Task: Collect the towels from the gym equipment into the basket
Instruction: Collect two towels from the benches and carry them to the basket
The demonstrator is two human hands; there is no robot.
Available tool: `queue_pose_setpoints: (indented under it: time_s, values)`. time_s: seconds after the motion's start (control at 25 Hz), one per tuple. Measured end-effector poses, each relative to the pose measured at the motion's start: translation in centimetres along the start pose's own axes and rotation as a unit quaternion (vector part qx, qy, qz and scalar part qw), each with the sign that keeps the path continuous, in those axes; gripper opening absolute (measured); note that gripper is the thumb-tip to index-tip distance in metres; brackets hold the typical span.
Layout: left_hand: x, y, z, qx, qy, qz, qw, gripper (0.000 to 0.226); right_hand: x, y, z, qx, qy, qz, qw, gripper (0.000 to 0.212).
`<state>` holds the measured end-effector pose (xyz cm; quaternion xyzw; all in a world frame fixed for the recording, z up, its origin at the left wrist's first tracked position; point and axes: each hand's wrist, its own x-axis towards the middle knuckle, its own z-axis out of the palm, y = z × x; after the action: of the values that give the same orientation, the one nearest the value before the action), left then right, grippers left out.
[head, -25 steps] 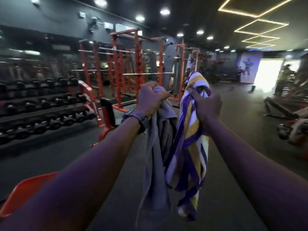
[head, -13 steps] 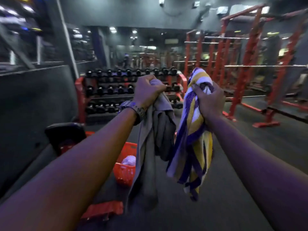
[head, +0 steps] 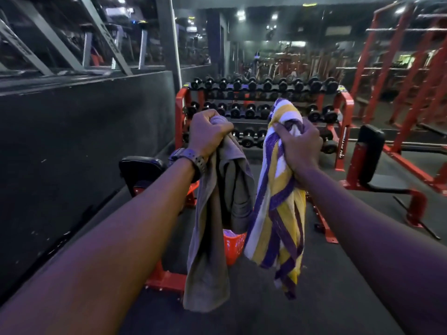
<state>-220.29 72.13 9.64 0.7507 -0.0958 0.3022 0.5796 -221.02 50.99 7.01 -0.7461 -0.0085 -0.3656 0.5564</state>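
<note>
My left hand is clenched around the top of a grey towel that hangs down long in front of me. My right hand grips a bunched towel striped in yellow, purple and white, which also hangs down. Both arms are stretched forward at chest height. Between and behind the two towels, on the floor, stands an orange basket with something pale in it; the towels hide most of it.
A red dumbbell rack full of black dumbbells stands ahead. A red bench with a black pad sits left of the basket, another padded bench at the right. Red squat racks fill the right side. A dark wall runs along the left.
The view has swung left from the squat racks toward the dumbbell rack. The orange basket has come into sight and now lies straight ahead behind the towels. Both hands keep their grip.
</note>
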Motion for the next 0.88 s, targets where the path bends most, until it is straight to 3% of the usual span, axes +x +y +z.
queue_pose_setpoints:
  time_s: [0.44, 0.88]
  values:
    - [15.5, -11.8, 8.2, -0.02, -0.001, -0.004, 1.0, 0.032, 13.4, 9.7, 13.3, 0.004, -0.031, 0.013, 0.999, 0.035]
    - [27.2, -24.3, 16.7, 0.016, 0.102, -0.059, 0.993, 0.019, 25.1, 22.3, 27.9, 0.058, -0.111, 0.026, 0.992, 0.044]
